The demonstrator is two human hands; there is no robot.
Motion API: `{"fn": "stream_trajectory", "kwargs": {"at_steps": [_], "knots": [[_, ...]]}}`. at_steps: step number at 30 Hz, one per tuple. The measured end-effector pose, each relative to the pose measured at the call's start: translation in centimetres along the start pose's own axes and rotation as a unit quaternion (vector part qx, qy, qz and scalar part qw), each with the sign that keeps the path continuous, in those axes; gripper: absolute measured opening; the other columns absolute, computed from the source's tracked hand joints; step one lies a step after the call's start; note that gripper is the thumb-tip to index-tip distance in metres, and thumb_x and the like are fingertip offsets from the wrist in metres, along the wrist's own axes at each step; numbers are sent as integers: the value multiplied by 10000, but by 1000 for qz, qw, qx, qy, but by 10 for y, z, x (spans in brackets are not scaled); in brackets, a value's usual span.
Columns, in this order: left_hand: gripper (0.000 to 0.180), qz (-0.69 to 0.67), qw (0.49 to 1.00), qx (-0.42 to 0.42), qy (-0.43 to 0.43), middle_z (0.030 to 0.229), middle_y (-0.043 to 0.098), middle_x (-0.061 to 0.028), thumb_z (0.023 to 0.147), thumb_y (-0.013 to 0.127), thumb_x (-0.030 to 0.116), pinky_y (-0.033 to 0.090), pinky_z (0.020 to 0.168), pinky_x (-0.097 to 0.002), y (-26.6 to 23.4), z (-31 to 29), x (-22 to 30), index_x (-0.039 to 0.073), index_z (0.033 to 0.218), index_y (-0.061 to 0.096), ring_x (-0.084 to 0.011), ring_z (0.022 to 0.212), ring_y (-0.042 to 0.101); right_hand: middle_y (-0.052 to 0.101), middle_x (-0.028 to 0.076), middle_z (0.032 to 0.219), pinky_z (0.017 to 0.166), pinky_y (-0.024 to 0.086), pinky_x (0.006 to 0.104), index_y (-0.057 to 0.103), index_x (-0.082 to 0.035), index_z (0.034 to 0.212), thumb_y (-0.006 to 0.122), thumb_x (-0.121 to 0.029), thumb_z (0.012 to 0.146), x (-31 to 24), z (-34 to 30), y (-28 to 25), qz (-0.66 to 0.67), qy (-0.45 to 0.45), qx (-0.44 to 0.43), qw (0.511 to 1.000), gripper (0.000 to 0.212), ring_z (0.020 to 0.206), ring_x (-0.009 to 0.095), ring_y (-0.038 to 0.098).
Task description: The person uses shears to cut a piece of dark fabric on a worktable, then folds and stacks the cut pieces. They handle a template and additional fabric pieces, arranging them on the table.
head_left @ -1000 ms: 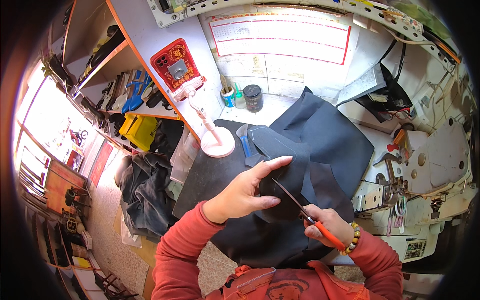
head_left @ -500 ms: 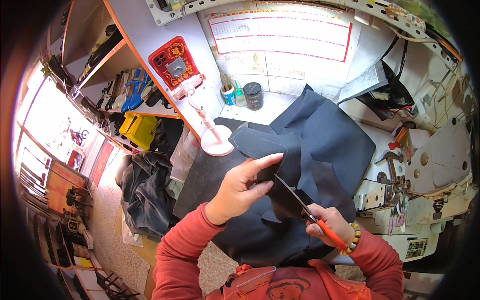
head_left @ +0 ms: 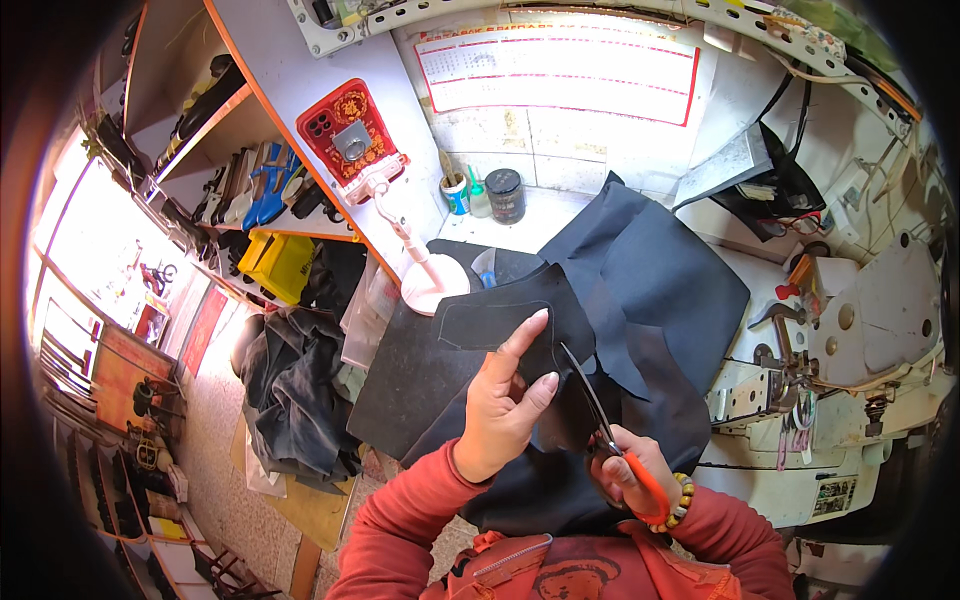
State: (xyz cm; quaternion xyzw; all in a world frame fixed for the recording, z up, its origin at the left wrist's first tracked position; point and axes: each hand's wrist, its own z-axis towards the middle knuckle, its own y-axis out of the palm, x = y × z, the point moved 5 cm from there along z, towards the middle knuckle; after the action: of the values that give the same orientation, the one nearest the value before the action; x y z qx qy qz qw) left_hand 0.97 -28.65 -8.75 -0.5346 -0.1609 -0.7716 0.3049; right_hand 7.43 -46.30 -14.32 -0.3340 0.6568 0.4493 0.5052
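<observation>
– What has changed just now?
– The dark piece (head_left: 495, 328) is turned. Half a second ago its outlined end pointed more away from the person; now this end has swung nearer to the body. Behind it the small blue tool (head_left: 486, 267), which was covered, is showing again.

– And where is the piece exactly?
– It is over the black mat (head_left: 400, 390) on the tabletop (head_left: 522, 234), to the left of the large dark sheet (head_left: 675, 265). If it is lifted a little from the mat, I cannot tell.

– How are the hands?
– The right hand (head_left: 637, 468) has its grip closed around the orange handles of the scissors (head_left: 604, 430). The left hand (head_left: 500, 420) lies at the piece, thumb and forefinger wide apart. Its other fingers are mostly hidden, so I cannot tell whether that grip pinches the material.

– What does this mean for the work?
– In my judgement, the turn offers the blades a better angle to the bend of the pale line (head_left: 500, 305). The scissors also stand steeper than before, with their tip near this bend. Whether they bite now, I cannot see.
</observation>
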Motion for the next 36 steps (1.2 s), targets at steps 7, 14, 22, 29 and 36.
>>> {"fn": "stream_trajectory", "kwargs": {"at_steps": [7, 14, 22, 29, 36], "knots": [[636, -47, 998, 9, -44, 1135, 555, 3, 852, 665, -16, 360, 598, -163, 6, -6, -2, 75, 1446, 460, -16, 658, 378, 543, -4, 671, 492, 386, 201, 527, -20, 1085, 555, -619, 902, -13, 6, -1, -116, -26, 0, 993, 628, 533, 53, 487], [649, -179, 979, -54, -84, 1243, 516, -37, 890, 597, -61, 394, 922, -209, 14, -12, -9, 35, 1490, 367, -86, 1084, 507, 566, 71, 798, 627, 464, 296, 541, -25, 1249, 542, -536, 952, -14, 11, -7, -181, -37, 2, 983, 591, 647, 166, 549], [697, -279, 958, 13, -58, 1337, 534, -113, 904, 540, -97, 423, 995, -274, 26, -23, -8, 15, 1525, 245, -147, 1156, 549, 482, -49, 648, 493, 337, 200, 546, -27, 1119, 596, -522, 931, 4, 7, 17, 20, -25, 35, 999, 532, 549, 30, 416], [701, -292, 954, 25, -65, 1334, 539, -125, 892, 538, -109, 450, 973, -275, 26, -24, -10, 11, 1520, 251, -147, 1127, 567, 487, -46, 635, 490, 329, 196, 548, -18, 1091, 618, -463, 939, 6, 5, 24, 31, -32, 69, 997, 475, 549, 28, 420], [615, -219, 975, 16, -37, 1253, 566, -94, 913, 538, -88, 447, 954, -263, 21, -21, -9, 2, 1484, 327, -122, 1080, 567, 500, -1, 637, 537, 386, 240, 580, 3, 1109, 642, -419, 938, 17, 9, 16, -73, -76, 101, 989, 459, 575, 74, 434]]}}
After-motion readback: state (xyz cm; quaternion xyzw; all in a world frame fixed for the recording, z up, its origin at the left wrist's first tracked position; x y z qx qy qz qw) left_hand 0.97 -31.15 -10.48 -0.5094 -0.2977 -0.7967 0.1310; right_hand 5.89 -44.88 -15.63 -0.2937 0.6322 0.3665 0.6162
